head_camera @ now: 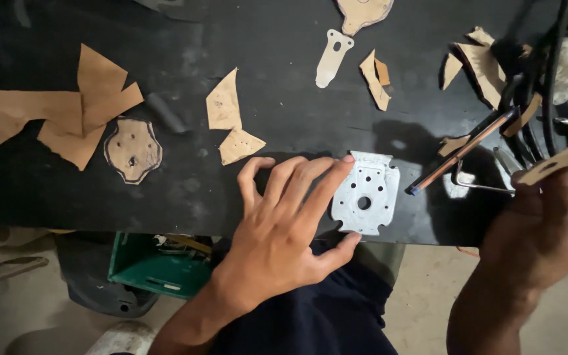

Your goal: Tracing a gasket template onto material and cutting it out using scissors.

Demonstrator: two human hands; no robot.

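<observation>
Hands: right [547, 223] partly cut off, holding cardboard cutout [563, 161].

Your right hand [547, 223] covers the near end of the cardboard cutout [563, 161], which the right edge crops. The top edge cuts off another cardboard shape [363, 12]. Your left hand [284, 230] hides the surface [185, 190] beneath it.

A black counter [185, 197] fills the upper view, its surface dull, scuffed and evenly lit with soft shadows. Below its edge lies a pale, dusty concrete floor [428, 296]. On the floor, under the counter, sits a green crate [149, 266], beside a dark rounded object [93, 292].
</observation>
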